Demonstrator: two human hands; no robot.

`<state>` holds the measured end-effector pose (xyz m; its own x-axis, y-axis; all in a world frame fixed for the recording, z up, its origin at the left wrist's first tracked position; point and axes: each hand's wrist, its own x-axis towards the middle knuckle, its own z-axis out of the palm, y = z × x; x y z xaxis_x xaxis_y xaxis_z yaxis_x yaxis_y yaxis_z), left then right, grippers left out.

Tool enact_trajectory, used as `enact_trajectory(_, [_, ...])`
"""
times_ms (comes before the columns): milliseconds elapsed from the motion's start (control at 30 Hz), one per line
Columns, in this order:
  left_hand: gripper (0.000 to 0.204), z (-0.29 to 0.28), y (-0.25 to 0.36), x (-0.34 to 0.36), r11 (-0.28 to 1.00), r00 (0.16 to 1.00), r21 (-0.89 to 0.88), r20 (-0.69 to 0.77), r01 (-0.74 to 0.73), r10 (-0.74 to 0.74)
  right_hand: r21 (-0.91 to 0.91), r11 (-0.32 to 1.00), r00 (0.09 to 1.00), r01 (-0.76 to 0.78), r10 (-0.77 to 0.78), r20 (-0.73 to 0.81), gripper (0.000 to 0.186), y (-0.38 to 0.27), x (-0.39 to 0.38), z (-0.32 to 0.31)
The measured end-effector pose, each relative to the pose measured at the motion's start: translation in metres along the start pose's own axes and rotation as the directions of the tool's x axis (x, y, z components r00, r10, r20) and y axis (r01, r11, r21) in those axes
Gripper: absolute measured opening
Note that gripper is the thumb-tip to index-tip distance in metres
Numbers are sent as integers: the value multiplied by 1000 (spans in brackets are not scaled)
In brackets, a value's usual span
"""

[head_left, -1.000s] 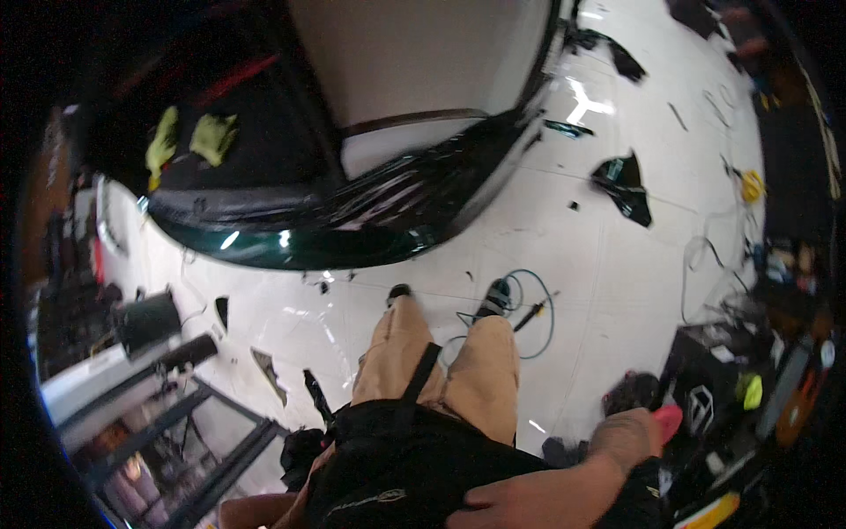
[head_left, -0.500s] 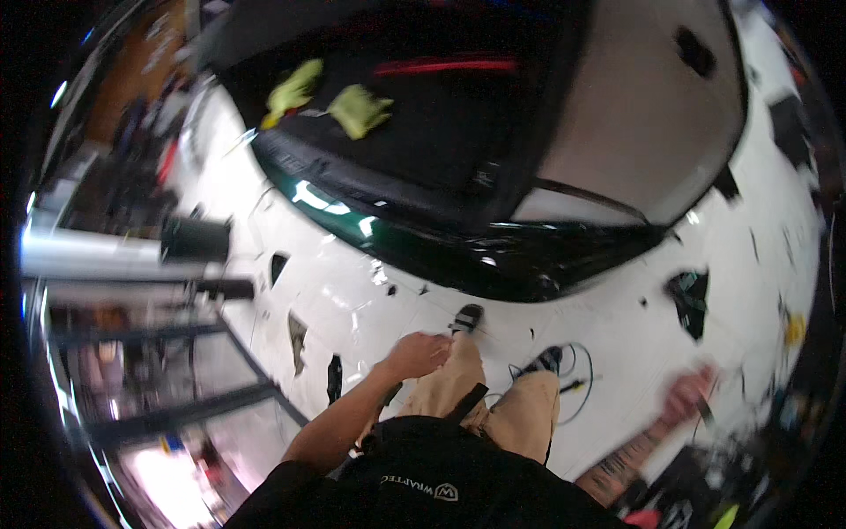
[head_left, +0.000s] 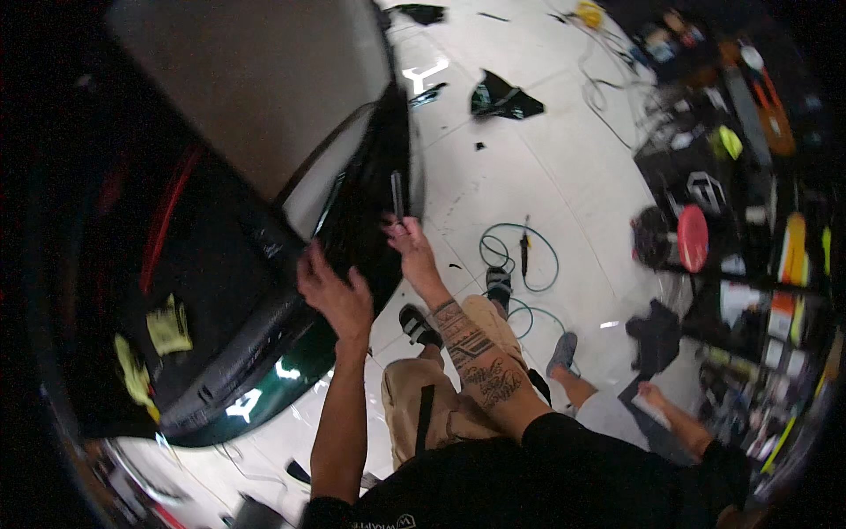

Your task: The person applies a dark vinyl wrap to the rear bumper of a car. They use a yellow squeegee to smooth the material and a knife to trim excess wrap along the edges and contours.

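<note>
A car with glossy dark green bodywork [head_left: 295, 361] fills the left side of the view. My left hand [head_left: 337, 295] is over the car's dark rear edge, fingers spread and thumb apart, with nothing visible in it; whether it touches the car I cannot tell. Just to its right, my right hand [head_left: 410, 251] holds a slim silver knife-like tool [head_left: 397, 196] that points away from me. The tool's lower end is hidden in my fingers, and its tip is blurred. Beyond both hands rises a large greyish-brown panel [head_left: 282, 79] of the car.
Two yellow-green gloves [head_left: 167, 326] lie on the car's dark rear area. A thin green hose [head_left: 555, 264] loops on the white floor by my feet. Dark film scraps [head_left: 504, 97] lie farther off. Another person's arm [head_left: 674, 414] shows at right, near a cluttered bench [head_left: 749, 291].
My view has swung to the right, so the car now sits at left. Both hands have come together at the car's edge, and the silver tool now shows in my right hand.
</note>
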<state>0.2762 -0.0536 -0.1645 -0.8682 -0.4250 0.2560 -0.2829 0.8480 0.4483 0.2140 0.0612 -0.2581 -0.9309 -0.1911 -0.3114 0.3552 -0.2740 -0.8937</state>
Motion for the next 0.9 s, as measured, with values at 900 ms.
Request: enact_trajectory(900, [50,-14,-1,61,471,743,-588,402,658,-535,-34,991,953,-132,137,270,64,-71,-3,-21])
